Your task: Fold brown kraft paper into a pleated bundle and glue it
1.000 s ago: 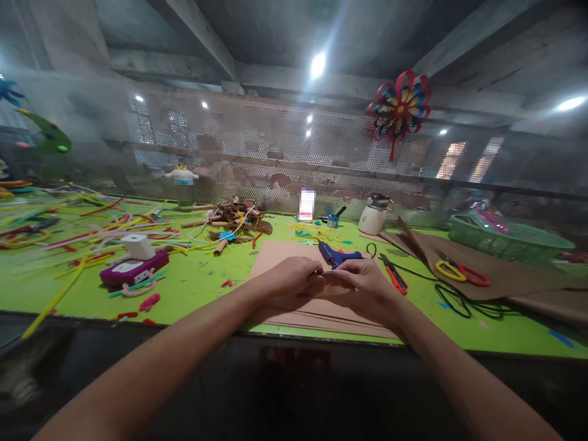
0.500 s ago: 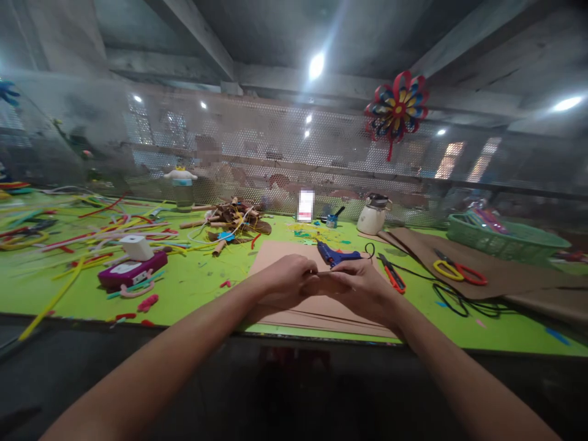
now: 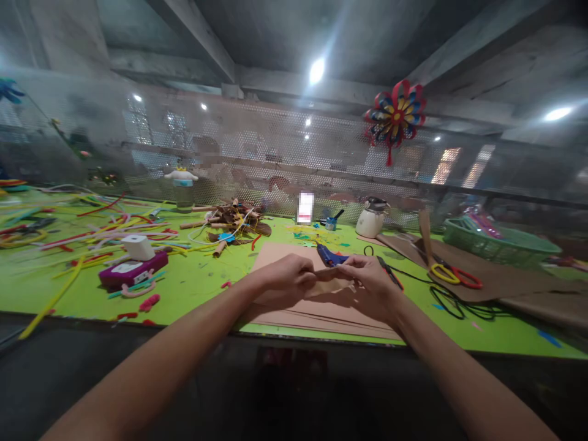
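Note:
Both of my hands are over a stack of brown paper sheets (image 3: 285, 315) at the table's front edge. Between them is a small brown paper piece (image 3: 328, 283). My left hand (image 3: 289, 277) is closed on one end of it, fingers curled. With thumb and fingertips, my right hand (image 3: 370, 282) pinches the other end. A blue glue gun (image 3: 327, 254) lies just beyond my hands, partly covered by the right one. To the right of that hand lies a red-and-black tool (image 3: 389, 269), half hidden.
Scissors (image 3: 444, 274) with yellow and red handles lie on brown paper (image 3: 491, 263), beside a black cord (image 3: 448, 306). Further right is a green basket (image 3: 505, 245). At left are a purple box (image 3: 133, 271) and colourful strips; a phone (image 3: 305, 208) and jug (image 3: 371, 217) stand behind.
The paper piece between my hands shows more of its surface, and my right fingers have shifted on it. An upright brown shape now stands near the scissors. The view has shifted slightly.

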Motion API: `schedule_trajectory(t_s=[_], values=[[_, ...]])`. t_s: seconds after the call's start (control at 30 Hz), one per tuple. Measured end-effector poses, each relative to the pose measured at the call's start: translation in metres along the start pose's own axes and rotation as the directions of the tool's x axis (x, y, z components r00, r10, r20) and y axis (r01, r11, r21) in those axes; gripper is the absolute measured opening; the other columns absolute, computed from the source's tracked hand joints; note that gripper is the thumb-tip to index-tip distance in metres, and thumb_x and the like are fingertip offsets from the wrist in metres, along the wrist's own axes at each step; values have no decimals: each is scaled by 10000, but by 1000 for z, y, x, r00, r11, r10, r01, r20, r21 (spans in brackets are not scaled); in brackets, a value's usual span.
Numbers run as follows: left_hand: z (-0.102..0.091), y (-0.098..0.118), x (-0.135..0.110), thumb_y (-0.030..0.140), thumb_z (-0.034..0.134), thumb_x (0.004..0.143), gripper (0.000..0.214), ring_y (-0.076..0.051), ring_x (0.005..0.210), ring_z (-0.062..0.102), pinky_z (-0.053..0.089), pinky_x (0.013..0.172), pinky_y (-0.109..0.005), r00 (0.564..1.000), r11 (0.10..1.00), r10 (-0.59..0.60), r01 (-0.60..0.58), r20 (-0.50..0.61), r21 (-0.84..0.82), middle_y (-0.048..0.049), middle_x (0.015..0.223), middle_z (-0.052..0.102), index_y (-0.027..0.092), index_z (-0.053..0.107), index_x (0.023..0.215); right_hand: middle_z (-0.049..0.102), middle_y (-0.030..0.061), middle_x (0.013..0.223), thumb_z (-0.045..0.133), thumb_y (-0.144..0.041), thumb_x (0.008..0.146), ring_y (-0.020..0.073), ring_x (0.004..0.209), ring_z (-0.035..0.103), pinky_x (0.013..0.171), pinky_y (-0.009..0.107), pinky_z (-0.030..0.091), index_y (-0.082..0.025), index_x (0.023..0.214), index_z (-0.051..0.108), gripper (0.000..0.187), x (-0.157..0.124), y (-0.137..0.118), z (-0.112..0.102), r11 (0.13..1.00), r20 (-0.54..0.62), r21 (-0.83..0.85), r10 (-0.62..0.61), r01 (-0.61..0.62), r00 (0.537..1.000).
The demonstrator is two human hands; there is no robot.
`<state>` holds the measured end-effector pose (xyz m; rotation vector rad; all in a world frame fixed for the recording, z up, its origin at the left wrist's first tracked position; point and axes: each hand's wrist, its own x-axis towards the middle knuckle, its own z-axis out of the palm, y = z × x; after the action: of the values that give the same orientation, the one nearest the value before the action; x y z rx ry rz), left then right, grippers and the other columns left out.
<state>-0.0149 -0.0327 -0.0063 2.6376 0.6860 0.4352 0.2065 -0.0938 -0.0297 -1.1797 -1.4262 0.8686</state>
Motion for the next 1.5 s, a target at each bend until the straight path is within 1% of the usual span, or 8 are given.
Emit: schedule_trajectory(t_s=[0.2, 0.37, 0.6, 0.8, 0.93, 1.1, 1.27, 1.5], values=[[-6, -6, 2, 458, 515, 812, 339, -91, 579, 445, 327, 558, -209, 993, 869, 46, 12, 105, -495, 13, 620, 510, 133, 609, 789, 520, -16, 552, 640, -463, 732, 73, 448, 423, 441, 207, 380, -153, 726, 651, 310, 10, 3, -12, 946, -51, 315, -61, 73, 997], [3, -1, -2, 463, 598, 768, 346, -84, 576, 469, 375, 586, -228, 958, 558, 86, 180, 272, -810, -10, 687, 546, 128, 615, 853, 653, 54, 838, 711, -338, 701, 145, 720, 594, 663, 266, 489, -183, 1048, 645, 385, 2, 2, -1, 966, 275, 226, -186, 125, 943], [15, 16, -15, 344, 645, 756, 283, -111, 677, 555, 428, 672, -266, 910, 261, 111, 362, 400, -895, -62, 840, 626, 149, 642, 961, 661, 80, 826, 712, -327, 695, 176, 736, 602, 664, 298, 500, -145, 909, 701, 282, -5, -4, 4, 986, 509, 126, -161, 112, 846], [20, 13, -14, 336, 642, 758, 267, -147, 746, 605, 442, 735, -311, 914, 281, 122, 342, 387, -897, -104, 873, 651, 129, 638, 927, 647, 59, 777, 739, -296, 663, 171, 727, 581, 689, 310, 471, -143, 803, 697, 212, -4, -15, 5, 974, 365, 175, -202, 146, 909], [16, -1, -2, 316, 613, 782, 275, -136, 771, 587, 438, 761, -307, 980, 343, -60, 197, 188, -918, -118, 937, 636, 118, 621, 973, 619, 29, 726, 727, -322, 675, 135, 671, 550, 655, 274, 437, -133, 798, 669, 233, 3, -20, -3, 992, 326, 95, -110, 83, 939], [6, -12, 10, 413, 525, 822, 355, -131, 806, 542, 419, 710, -252, 965, 615, -239, 67, -105, -786, -109, 948, 620, 117, 620, 993, 538, -18, 595, 690, -394, 690, 93, 551, 472, 538, 222, 365, -128, 690, 633, 272, 22, -26, -10, 960, 565, -277, 134, 34, 814], [19, -8, 9, 363, 552, 775, 292, -138, 718, 528, 388, 629, -244, 995, 922, -77, 44, -71, -384, -48, 795, 627, 114, 674, 870, 523, -27, 569, 649, -460, 694, 89, 524, 436, 498, 211, 334, -142, 720, 664, 320, 41, -8, -1, 864, 627, -473, 193, 172, 755], [26, -11, 10, 296, 560, 766, 247, -118, 629, 506, 344, 563, -223, 997, 988, -71, 67, -24, -136, -24, 696, 615, 115, 688, 874, 603, 4, 627, 620, -390, 725, 115, 555, 492, 533, 231, 373, -154, 740, 693, 247, 34, 9, 8, 808, 588, -477, 1, 345, 809]])
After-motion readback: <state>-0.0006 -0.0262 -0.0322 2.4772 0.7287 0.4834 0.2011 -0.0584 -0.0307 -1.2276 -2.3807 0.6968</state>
